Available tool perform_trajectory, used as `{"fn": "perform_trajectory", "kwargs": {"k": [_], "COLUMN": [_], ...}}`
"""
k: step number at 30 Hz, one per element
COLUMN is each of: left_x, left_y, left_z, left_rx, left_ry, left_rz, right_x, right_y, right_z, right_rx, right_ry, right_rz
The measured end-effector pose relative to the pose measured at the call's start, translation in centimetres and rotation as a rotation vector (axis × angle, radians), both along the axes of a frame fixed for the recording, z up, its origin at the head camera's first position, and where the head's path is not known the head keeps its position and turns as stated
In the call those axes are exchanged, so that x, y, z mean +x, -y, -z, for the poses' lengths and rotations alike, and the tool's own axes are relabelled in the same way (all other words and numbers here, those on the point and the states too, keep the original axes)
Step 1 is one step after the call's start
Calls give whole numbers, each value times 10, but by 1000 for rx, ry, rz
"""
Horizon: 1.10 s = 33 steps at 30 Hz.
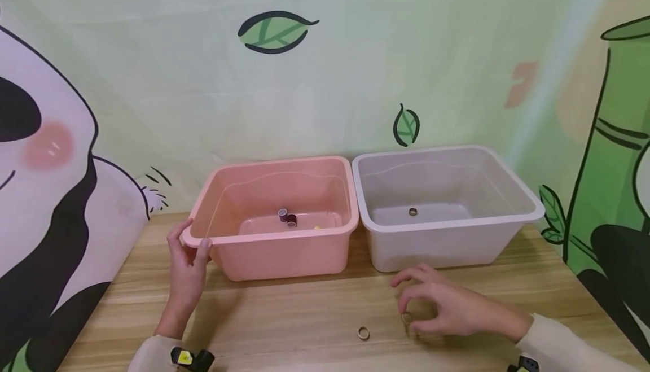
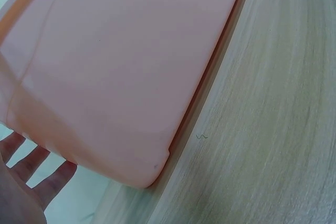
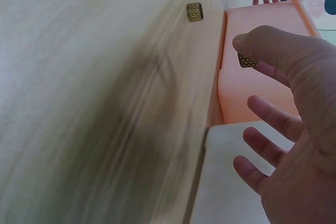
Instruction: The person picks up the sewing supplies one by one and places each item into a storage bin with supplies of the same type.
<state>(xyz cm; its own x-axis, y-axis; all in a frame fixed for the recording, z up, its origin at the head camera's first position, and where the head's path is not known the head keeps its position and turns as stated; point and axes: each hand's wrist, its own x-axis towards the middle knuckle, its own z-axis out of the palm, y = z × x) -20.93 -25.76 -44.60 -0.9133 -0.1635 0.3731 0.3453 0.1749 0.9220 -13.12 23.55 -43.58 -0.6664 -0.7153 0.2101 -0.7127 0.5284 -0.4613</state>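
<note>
My left hand (image 1: 185, 270) grips the front left corner of a pink plastic bin (image 1: 289, 259), thumb on the near side of the rim; three fingertips show against its side in the left wrist view. Over the table, before a light grey bin (image 1: 431, 248), my right hand (image 1: 449, 307) pinches a gold ring (image 3: 248, 61) with a dimpled surface between thumb and index finger. The other fingers are spread apart. A second gold ring (image 1: 363, 333) rests on the wood to the left of that hand. Inside the grey bin lies another ring (image 1: 413, 211).
On the pink bin's floor are a small purple-and-white cylinder (image 1: 282, 214), a dark cylinder (image 1: 291, 220) and a partly hidden yellow thing (image 1: 317, 227). Both bins stand side by side on the wooden table (image 1: 284, 321), against a printed cloth backdrop (image 1: 203, 78).
</note>
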Motion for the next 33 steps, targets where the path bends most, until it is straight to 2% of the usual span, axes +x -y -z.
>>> {"fn": "perform_trajectory", "kwargs": {"k": [6, 11, 21, 28, 33], "left_x": [-3, -3, -2, -4, -3], "left_y": [2, 2, 2, 1, 1], "left_z": [2, 4, 2, 3, 3], "left_rx": [20, 5, -29, -14, -13], "left_ry": [-6, -13, -6, -9, -10], "left_rz": [-2, -9, -12, -15, -10], "right_x": [-3, -6, -10, -13, -12], "right_y": [1, 2, 3, 4, 6], "right_z": [-9, -20, -47, -61, -74], "right_rx": [0, -26, -18, -46, -75], "right_ry": [-33, -74, -49, -149, -156], "right_rz": [-1, -37, -40, -97, -116]}}
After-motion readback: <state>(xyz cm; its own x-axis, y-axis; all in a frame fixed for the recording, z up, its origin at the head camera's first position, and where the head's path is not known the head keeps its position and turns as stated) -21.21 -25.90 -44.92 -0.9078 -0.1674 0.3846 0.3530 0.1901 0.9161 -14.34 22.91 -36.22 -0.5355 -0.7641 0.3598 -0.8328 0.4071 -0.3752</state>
